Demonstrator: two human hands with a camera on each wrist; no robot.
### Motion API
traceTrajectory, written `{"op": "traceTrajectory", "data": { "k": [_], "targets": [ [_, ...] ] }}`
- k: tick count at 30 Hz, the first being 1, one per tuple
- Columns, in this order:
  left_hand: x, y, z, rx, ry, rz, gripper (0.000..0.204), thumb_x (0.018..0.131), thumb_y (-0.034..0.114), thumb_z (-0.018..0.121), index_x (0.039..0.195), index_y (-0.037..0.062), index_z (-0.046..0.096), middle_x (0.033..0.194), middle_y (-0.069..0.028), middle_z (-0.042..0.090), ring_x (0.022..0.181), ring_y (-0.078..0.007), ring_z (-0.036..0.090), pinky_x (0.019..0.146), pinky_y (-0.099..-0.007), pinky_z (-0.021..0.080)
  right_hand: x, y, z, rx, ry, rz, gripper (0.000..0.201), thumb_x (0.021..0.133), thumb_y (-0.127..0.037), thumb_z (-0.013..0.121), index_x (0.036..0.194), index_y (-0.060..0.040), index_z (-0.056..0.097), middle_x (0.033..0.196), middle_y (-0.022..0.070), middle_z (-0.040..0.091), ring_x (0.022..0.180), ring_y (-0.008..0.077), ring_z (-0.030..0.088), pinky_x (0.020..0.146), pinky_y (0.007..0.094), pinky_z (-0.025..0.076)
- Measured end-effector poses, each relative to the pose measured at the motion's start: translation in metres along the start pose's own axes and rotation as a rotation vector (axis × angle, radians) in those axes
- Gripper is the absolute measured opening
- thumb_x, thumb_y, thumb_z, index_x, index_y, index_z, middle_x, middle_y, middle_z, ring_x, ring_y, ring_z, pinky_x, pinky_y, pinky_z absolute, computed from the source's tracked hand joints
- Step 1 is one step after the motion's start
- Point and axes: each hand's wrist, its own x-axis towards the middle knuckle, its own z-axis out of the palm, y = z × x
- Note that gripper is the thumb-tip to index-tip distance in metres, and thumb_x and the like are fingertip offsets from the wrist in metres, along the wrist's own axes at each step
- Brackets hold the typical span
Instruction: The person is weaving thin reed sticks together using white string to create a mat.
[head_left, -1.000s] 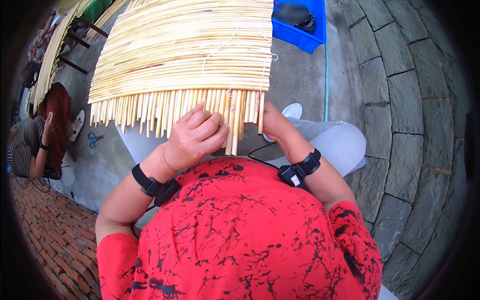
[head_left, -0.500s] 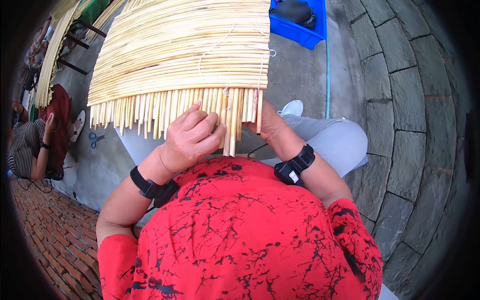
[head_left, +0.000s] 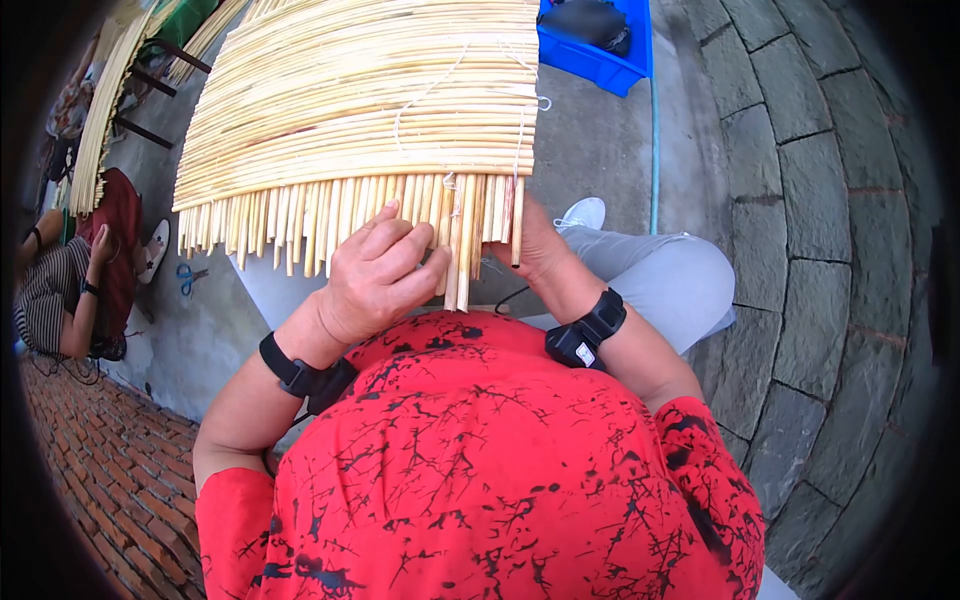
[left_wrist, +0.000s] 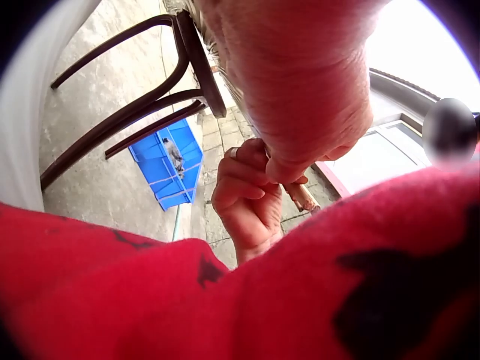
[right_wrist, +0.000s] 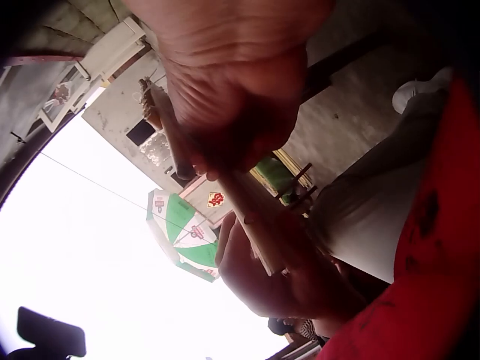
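A mat of pale reed stalks point(head_left: 350, 90) tied with white string point(head_left: 520, 140) slopes away in front of me. Below its near edge, a row of crosswise reed ends point(head_left: 320, 220) sticks out towards my body. My left hand point(head_left: 385, 265) grips this row from the near side, fingers curled by the longer ends. At the row's right end my right hand point(head_left: 540, 245) reaches under, its fingers hidden there in the head view. The left wrist view shows the right hand point(left_wrist: 244, 199) with curled fingers holding a reed end point(left_wrist: 302, 199).
A blue crate point(head_left: 610, 70) with a dark item stands on the concrete beyond the mat. Blue-handled scissors point(head_left: 187, 278) lie on the ground at left, near a seated person point(head_left: 60, 290). Stone paving point(head_left: 810, 320) runs along the right. Dark metal legs point(left_wrist: 127, 105) show beneath the mat.
My right hand and wrist have moved slightly left and inward, taking the outer reed ends a little with them. My left hand keeps nearly the same place. The mat has shifted slightly left in view.
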Motion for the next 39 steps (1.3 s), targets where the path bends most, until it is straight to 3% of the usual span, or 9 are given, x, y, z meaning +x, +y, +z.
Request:
{"op": "traceTrajectory", "data": {
  "k": [11,14,17,20,24,27,32,34,39],
  "targets": [
    [-0.001,0.000,0.000,-0.001,0.005,-0.007,0.025,0.060,0.007,0.065,0.084,0.0065,0.061,0.089,-0.0089,0.059,0.075,-0.0222,0.057,0.082,-0.0382,0.049,-0.008,-0.002,0.005,-0.040,0.023,-0.009,0.037,0.088,-0.032,0.050,0.112,-0.0052,0.055,0.095,0.0046,0.063,0.081,0.0122,0.062,0.065,0.0258,0.052],
    [0.001,-0.001,0.000,0.036,0.001,-0.013,0.026,0.059,0.012,0.065,0.084,0.0106,0.059,0.097,-0.0059,0.059,0.076,-0.0181,0.057,0.081,-0.0379,0.050,-0.006,-0.001,0.001,-0.050,-0.018,-0.004,0.047,0.088,-0.033,0.050,0.125,-0.0056,0.042,0.119,0.0086,0.052,0.104,0.0191,0.054,0.086,0.0356,0.047],
    [0.003,0.000,-0.001,0.048,-0.015,-0.008,0.025,0.060,0.013,0.065,0.084,0.0107,0.058,0.101,-0.0063,0.059,0.076,-0.0178,0.057,0.081,-0.0384,0.049,-0.005,0.004,0.001,-0.014,-0.046,-0.039,0.048,0.087,-0.033,0.052,0.125,-0.0050,0.042,0.116,0.0081,0.054,0.099,0.0181,0.057,0.079,0.0330,0.050],
    [-0.001,0.002,-0.001,0.056,-0.040,-0.015,0.027,0.061,0.014,0.065,0.086,0.0107,0.057,0.101,-0.0060,0.059,0.077,-0.0175,0.056,0.081,-0.0386,0.049,-0.009,-0.008,-0.010,-0.257,0.019,0.079,0.029,0.086,-0.021,0.053,0.108,-0.0032,0.058,0.087,0.0053,0.063,0.076,0.0135,0.063,0.059,0.0256,0.052],
    [-0.003,0.000,-0.003,0.058,-0.048,0.015,0.030,0.063,0.018,0.062,0.092,0.0114,0.058,0.102,-0.0065,0.059,0.077,-0.0170,0.055,0.081,-0.0387,0.049,-0.036,-0.061,-0.018,-1.205,-0.318,0.498,0.016,0.079,-0.010,0.058,0.090,0.0008,0.063,0.076,0.0046,0.063,0.058,0.0121,0.061,0.047,0.0243,0.048],
    [-0.008,-0.002,-0.001,0.054,-0.031,0.018,0.029,0.064,0.019,0.060,0.093,0.0118,0.058,0.102,-0.0068,0.058,0.077,-0.0170,0.056,0.081,-0.0386,0.049,-0.054,-0.109,-0.019,-1.344,-0.360,0.498,0.015,0.079,-0.012,0.059,0.089,-0.0004,0.062,0.074,0.0043,0.063,0.057,0.0106,0.059,0.048,0.0238,0.047],
    [-0.011,-0.001,0.003,0.025,-0.026,0.011,0.027,0.066,0.020,0.061,0.092,0.0118,0.059,0.099,-0.0066,0.058,0.077,-0.0170,0.056,0.083,-0.0395,0.047,-0.032,-0.149,0.004,-1.238,-0.006,-0.159,0.012,0.079,-0.013,0.060,0.084,-0.0012,0.059,0.068,0.0040,0.060,0.052,0.0084,0.055,0.047,0.0212,0.041],
    [-0.010,0.000,0.003,0.019,-0.017,0.012,0.029,0.065,0.019,0.063,0.092,0.0120,0.060,0.099,-0.0068,0.058,0.077,-0.0179,0.056,0.083,-0.0397,0.048,-0.005,-0.143,0.004,-1.716,0.174,-0.787,0.011,0.079,-0.014,0.062,0.083,-0.0043,0.059,0.066,0.0023,0.059,0.054,0.0089,0.055,0.048,0.0228,0.041],
    [-0.012,0.000,-0.001,-0.053,-0.037,-0.007,0.029,0.063,0.017,0.065,0.092,0.0112,0.061,0.096,-0.0076,0.058,0.078,-0.0203,0.056,0.084,-0.0413,0.048,0.027,-0.127,0.007,-1.428,0.172,-0.255,0.017,0.079,-0.017,0.065,0.094,-0.0103,0.059,0.073,0.0014,0.056,0.063,0.0098,0.054,0.055,0.0218,0.044]
  ]
}}
